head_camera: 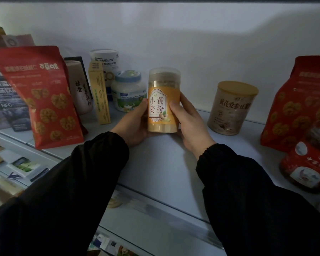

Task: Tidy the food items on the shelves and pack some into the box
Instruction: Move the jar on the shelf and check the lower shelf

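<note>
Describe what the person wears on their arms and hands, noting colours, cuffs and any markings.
Both arms wear long black sleeves of smooth, slightly puffy fabric, the left sleeve and the right sleeve, each ending in a gathered cuff at the wrist. The left hand and right hand are bare: no gloves, rings or watch show. No logo or marking is visible on the sleeves.

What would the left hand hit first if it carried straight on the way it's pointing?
The left hand grips the orange-labelled jar, which lies right in that line. Behind the jar only the back wall shows, though depth is unclear.
</note>
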Demonstrator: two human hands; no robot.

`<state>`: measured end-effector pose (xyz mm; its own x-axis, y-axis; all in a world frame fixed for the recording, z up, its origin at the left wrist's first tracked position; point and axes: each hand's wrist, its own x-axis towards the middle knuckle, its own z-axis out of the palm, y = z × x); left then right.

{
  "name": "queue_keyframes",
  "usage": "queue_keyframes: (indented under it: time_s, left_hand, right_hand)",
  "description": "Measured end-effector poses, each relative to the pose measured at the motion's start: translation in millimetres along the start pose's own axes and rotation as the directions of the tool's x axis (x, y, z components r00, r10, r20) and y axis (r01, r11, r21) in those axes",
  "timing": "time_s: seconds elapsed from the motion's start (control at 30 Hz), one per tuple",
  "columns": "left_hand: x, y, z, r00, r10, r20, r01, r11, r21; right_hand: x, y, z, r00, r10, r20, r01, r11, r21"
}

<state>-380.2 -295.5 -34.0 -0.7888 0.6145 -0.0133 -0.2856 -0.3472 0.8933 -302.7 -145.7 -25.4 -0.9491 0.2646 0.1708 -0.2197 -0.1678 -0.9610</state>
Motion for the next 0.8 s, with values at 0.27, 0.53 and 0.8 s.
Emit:
queue_keyframes:
  time_s: [0.27,0.53,0.8]
  left_hand:
    - [3.8,-3.9,-7.7,0.992,0.013,0.126,-0.021,0.998,0.061]
    - [6.4,-2.4,-7.8,1.0,0.01,-0.019,-0.01,1.0,0.014]
    - [6.6,-0.5,-9.4,0.999,-0.021,-0.034,0.021,1.0,0.001]
  right_hand:
    - [-0.9,2.0,2.8,1.0,0.008,0.025,-0.009,0.999,0.044]
    - [2.4,-2.6,-1.8,0.999,0.037,-0.036,-0.033,0.995,0.097]
    - [1.0,-3.0,-2.9,0.999,-0.012,-0.03,0.012,1.0,0.002]
